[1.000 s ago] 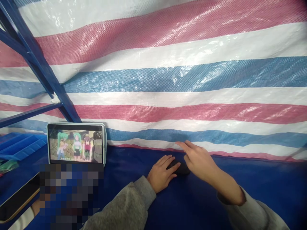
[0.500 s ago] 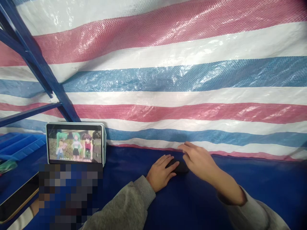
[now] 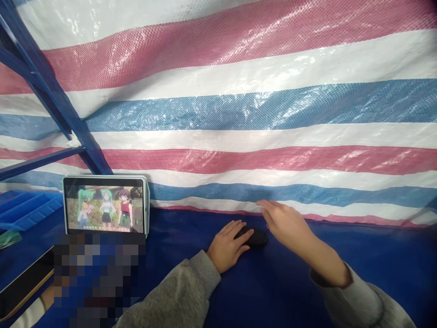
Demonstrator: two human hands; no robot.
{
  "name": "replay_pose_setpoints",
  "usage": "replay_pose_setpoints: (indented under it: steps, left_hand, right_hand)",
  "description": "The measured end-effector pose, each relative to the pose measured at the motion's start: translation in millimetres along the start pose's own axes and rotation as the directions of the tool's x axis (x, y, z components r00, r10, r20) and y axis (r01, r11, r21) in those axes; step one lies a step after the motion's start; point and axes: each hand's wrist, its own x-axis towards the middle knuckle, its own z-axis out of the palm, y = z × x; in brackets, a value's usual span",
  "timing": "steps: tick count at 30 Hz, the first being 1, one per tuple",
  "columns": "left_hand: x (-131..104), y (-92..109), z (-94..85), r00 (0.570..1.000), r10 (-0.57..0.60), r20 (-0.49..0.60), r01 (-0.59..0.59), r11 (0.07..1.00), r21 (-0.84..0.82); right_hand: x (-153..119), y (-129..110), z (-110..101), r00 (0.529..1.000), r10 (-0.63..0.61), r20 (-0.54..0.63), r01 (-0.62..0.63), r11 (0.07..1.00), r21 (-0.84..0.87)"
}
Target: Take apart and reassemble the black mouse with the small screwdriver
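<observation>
Blue plastic logging first, far left: spotting a divided tray (image 3: 37,214) with straight ridges, then crumpled, filmy green stuff (image 3: 12,239) just below. Seeing another person's pale sleeve (image 3: 33,312) and a flat dark phone (image 3: 26,283) with a gold-toned edge. Passing a slanting, painted, square-edged blue frame (image 3: 44,86). Noting a tablet (image 3: 105,207) in a pale case, leaning back near the sheeting; possibly tipping over if knocked by an elbow. Tagging that sheeting (image 3: 259,109) as woven plastic, glossy, wrinkled, striped red, white and blue. Marking the worktop (image 3: 180,255) as smooth, dark blue. Reaching the left hand (image 3: 228,246) in a soft grey sleeve (image 3: 170,291): reading the grip as loosely spread, lying over one end of a black object (image 3: 258,238). Finding that on the worktop, between both hands: low, rounded, mouse-shaped. Probably risking a slide or twist on such a smooth cover by pressing off-centre or bumping from the right. Adding the right hand (image 3: 282,221), just beside the far end, fingers partly bent; not being able to tell whether pinching anything.
</observation>
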Motion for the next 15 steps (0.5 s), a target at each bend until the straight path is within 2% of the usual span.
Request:
replay_pose_setpoints:
  steps: [5,10,15]
  left_hand:
    - [0,1,-1.7,1.000,-0.021,0.019,0.022,1.000,-0.006]
    - [-2,3,-3.5,0.999,0.009,0.041,-0.007,0.999,-0.049]
    - [-2,1,-1.4,0.998,0.015,0.063,-0.010,0.997,-0.074]
  right_hand:
    - [-2,1,-5,0.993,-0.119,0.011,0.119,0.993,0.025]
    - [-4,8,-11,0.999,-0.037,0.030,0.036,0.999,0.028]
    - [-5,10,-15,0.996,-0.077,0.054,0.074,0.996,0.055]
